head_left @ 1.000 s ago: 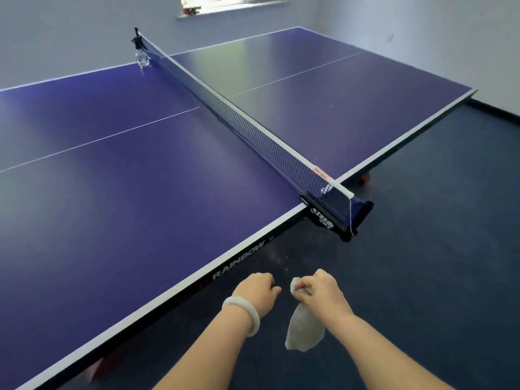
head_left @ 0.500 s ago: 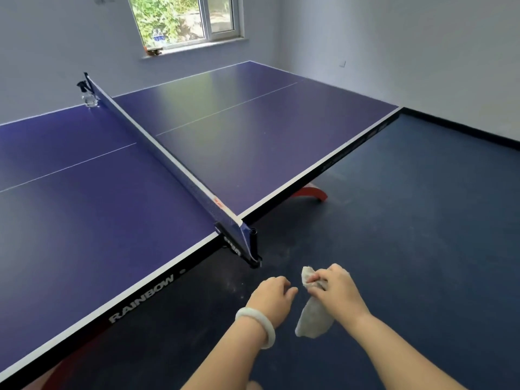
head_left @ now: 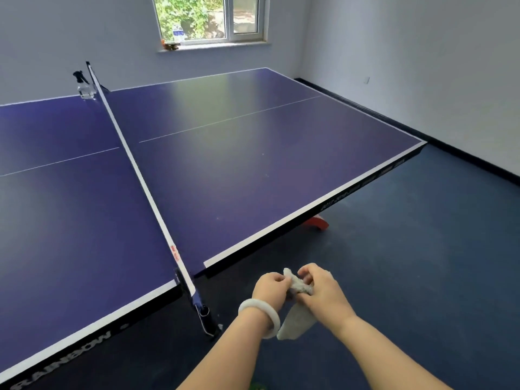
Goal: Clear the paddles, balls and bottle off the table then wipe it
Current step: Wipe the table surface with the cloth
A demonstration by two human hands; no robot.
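A blue table-tennis table [head_left: 253, 175] fills the view, split by its net [head_left: 135, 170]. In front of the near table edge, both hands hold a grey-white cloth [head_left: 295, 319]. My right hand [head_left: 323, 294] grips the bunched top of the cloth. My left hand [head_left: 270, 288], with a white bangle on the wrist, pinches the same bunch from the left. The rest of the cloth hangs down below the hands. A clear spray bottle [head_left: 84, 85] with a black head stands on the far edge of the table beside the net post.
A water bottle [head_left: 177, 33] and small orange items stand on the windowsill at the back. The net clamp [head_left: 204, 313] sticks out from the near table edge, left of my hands. Dark blue floor spreads to the right, and a red table foot [head_left: 318, 222] shows under the edge.
The view has swung right and up along the table. My left hand, held apart from the cloth before, has come over and taken hold of its top next to my right hand.
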